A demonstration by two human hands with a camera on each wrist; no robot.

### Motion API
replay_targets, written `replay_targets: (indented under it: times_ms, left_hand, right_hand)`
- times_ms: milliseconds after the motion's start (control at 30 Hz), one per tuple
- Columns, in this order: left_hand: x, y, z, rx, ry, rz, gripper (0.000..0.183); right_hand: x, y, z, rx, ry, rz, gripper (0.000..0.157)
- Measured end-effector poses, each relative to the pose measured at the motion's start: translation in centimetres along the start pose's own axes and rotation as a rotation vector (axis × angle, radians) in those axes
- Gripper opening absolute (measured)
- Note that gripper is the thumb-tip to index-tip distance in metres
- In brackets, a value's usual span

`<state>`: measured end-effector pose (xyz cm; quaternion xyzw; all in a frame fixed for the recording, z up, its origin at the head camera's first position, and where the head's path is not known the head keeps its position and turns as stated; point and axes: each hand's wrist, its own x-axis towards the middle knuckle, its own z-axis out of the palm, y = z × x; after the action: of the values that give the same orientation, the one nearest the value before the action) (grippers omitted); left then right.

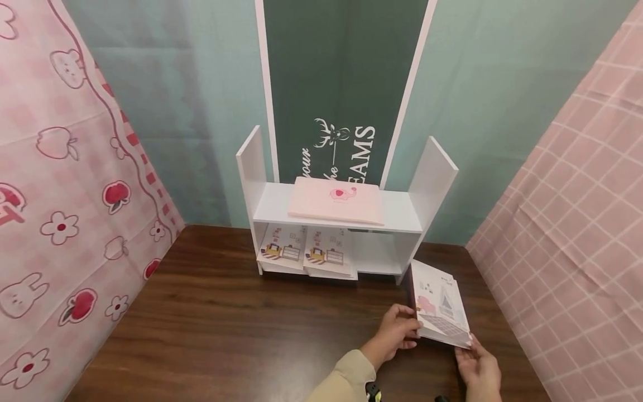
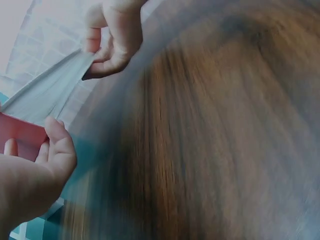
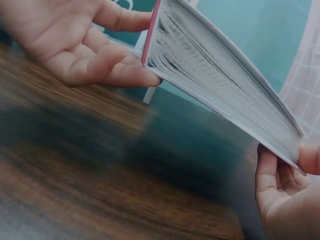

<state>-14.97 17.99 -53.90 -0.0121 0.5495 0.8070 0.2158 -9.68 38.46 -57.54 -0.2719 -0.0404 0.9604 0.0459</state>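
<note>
A thick hardcover book (image 1: 438,301) with a red spine is held by both hands over the right side of the table. My left hand (image 1: 399,329) grips its spine-side lower corner, thumb on the cover and fingers underneath. At the opposite lower corner my right hand (image 1: 479,365) pinches the covers. In the right wrist view the page block (image 3: 215,75) faces the camera, with the left hand (image 3: 75,45) at the red spine and the right hand (image 3: 290,190) at the far corner. The left wrist view shows part of the red spine (image 2: 22,131) by the left palm.
A white two-tier shelf (image 1: 397,204) stands at the table's back. A pink elephant book (image 1: 334,200) lies on its upper board; two similar illustrated books (image 1: 282,248) lie below, left of a bare section (image 1: 377,254). Pink cloths hang at both sides of the wooden table (image 1: 226,329).
</note>
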Motion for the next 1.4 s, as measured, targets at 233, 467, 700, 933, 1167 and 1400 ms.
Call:
replay_targets:
  times_ms: [233,467,700,933,1167,1400]
  left_hand:
    - [-1.0,0.1,0.2,-0.05,-0.019,-0.01,0.046]
    - [-2.1,0.6,-0.8,-0.05,-0.033,0.003,0.05]
    - [-2.4,1.1,-2.6,-0.085,-0.045,-0.001,0.052]
    - [-2.7,1.7,-4.1,-0.103,-0.073,0.008,0.055]
    - [-3.5,2.4,-5.5,-0.101,-0.041,0.034,0.056]
    - [-4.4,2.8,-7.1,-0.099,-0.037,0.057,0.059]
  right_hand:
    - [-1.2,0.4,-0.6,0.028,-0.077,-0.009,0.017]
    - [-2.2,1.6,-1.3,0.044,-0.346,-0.016,0.024]
    - [-2.4,3.1,-1.3,-0.011,-0.543,0.008,0.032]
    - [-2.8,4.6,-0.4,-0.035,-0.545,0.0,0.033]
    - [-2.7,6.4,-0.4,-0.156,-0.554,-0.029,0.035]
    - [-2.6,7.5,-1.0,-0.196,-0.729,-0.022,0.045]
